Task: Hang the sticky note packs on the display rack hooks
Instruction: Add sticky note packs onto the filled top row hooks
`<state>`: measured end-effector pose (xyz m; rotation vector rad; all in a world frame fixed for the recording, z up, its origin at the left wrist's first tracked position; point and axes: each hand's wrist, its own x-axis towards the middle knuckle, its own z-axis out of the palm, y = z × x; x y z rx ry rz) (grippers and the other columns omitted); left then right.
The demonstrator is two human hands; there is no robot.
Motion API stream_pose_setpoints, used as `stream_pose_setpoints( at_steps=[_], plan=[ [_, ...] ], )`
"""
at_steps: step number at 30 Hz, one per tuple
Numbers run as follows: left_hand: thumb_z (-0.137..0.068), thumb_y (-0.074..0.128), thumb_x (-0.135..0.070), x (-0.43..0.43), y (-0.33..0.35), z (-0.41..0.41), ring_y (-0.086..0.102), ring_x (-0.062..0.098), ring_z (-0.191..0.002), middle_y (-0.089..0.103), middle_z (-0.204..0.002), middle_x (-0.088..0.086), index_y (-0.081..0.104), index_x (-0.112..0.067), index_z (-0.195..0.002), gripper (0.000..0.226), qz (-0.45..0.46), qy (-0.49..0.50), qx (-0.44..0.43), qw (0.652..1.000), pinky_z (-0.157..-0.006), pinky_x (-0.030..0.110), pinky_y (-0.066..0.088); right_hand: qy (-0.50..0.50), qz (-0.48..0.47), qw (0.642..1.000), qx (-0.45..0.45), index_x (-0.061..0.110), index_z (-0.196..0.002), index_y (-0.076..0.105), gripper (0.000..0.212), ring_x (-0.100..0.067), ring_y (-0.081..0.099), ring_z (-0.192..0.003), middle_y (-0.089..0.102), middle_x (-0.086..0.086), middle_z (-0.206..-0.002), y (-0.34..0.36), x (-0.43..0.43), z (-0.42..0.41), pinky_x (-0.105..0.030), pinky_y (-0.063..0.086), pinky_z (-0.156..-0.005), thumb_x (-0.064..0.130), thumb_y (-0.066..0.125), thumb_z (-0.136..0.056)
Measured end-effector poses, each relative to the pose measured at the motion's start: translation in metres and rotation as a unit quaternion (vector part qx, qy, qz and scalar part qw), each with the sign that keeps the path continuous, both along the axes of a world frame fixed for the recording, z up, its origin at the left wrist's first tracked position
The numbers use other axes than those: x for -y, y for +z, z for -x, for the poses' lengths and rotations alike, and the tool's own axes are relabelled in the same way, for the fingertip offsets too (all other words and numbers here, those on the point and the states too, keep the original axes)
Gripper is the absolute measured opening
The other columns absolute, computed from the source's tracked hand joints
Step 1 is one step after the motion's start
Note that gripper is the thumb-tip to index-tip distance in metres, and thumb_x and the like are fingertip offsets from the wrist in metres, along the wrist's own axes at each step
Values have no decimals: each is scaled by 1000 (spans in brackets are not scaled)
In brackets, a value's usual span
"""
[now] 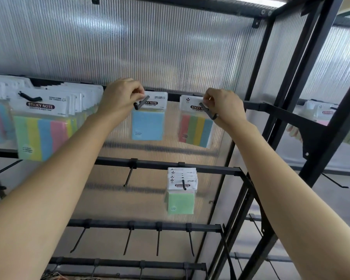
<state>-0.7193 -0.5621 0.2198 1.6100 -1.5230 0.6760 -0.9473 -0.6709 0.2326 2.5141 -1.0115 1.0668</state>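
My left hand (120,98) pinches the white header of a blue sticky note pack (148,124) at a black hook (141,103) on the top rail. My right hand (223,104) pinches the header of a multicolour striped pack (196,129) at the neighbouring hook (208,113). Both packs hang down from the hooks, and the hook tips stick out in front of their headers. A full hook of multicolour packs (41,128) hangs at the left. Several green packs (181,199) hang on a hook of the second rail.
The black rack frame (271,126) rises on the right, with a ribbed translucent panel (150,47) behind. Bare hooks (128,175) jut from the second, third and lower rails. More packs (323,114) hang on a rack at the far right.
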Motion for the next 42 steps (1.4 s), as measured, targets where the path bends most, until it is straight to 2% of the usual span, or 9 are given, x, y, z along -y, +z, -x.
stream_pose_setpoints(
  at_steps=[6,10,16,19,23,29,37,42],
  plan=[
    [-91,55,-15,-22,6,17,52,26,-92,60,-95,10,65,-2,-93,16,-22,20,-9,1000,-72,29,32,0,13,1000,13,8,-98,61,13,-31,58,-88,65,-12,-92,-2,-23,12,-31,33,-72,16,51,-94],
    [-92,53,-15,-40,7,28,48,21,-92,52,-91,1,61,-4,-92,14,-31,27,-12,999,-73,30,31,5,4,1000,15,7,-98,61,15,-31,58,-88,65,-12,-92,-1,-43,23,-33,36,-72,13,48,-94],
    [-90,55,-10,-73,3,39,53,24,-92,60,-97,8,60,-4,-90,8,6,4,17,1000,-73,31,36,11,10,1000,21,7,-99,61,20,-33,57,-88,66,-13,-93,0,-69,38,-35,40,-68,5,43,-90],
    [-89,56,-10,-87,2,46,53,25,-90,59,-94,10,60,-1,-89,9,31,-9,27,999,-73,31,37,11,14,999,31,9,-97,62,23,-32,58,-85,66,-11,-90,0,-79,45,-36,43,-66,0,43,-87],
    [-89,57,-12,-102,2,52,52,26,-86,59,-89,11,60,-1,-87,12,56,-23,46,997,-71,30,36,21,10,999,45,10,-95,62,24,-30,60,-85,68,-8,-90,0,-92,52,-39,49,-70,-1,43,-86],
    [-89,52,-20,-115,9,67,43,15,-83,53,-85,6,59,-1,-86,20,80,-35,48,995,-70,25,30,34,19,996,79,9,-93,61,17,-29,58,-85,66,-9,-89,10,-108,63,-39,47,-68,4,46,-88],
    [-88,55,-13,-108,-10,104,50,26,-85,58,-86,11,58,-1,-84,13,67,-51,56,995,-70,27,29,17,13,998,55,7,-96,61,21,-30,58,-86,66,-11,-92,-5,-116,89,-39,47,-70,3,42,-88],
    [-87,52,-8,-93,-38,133,51,27,-82,56,-82,9,55,-2,-82,8,52,-71,73,993,-68,33,35,-21,0,999,38,7,-97,60,19,-28,54,-90,63,-8,-94,-40,-107,116,-30,29,-65,5,43,-90]
  ],
)
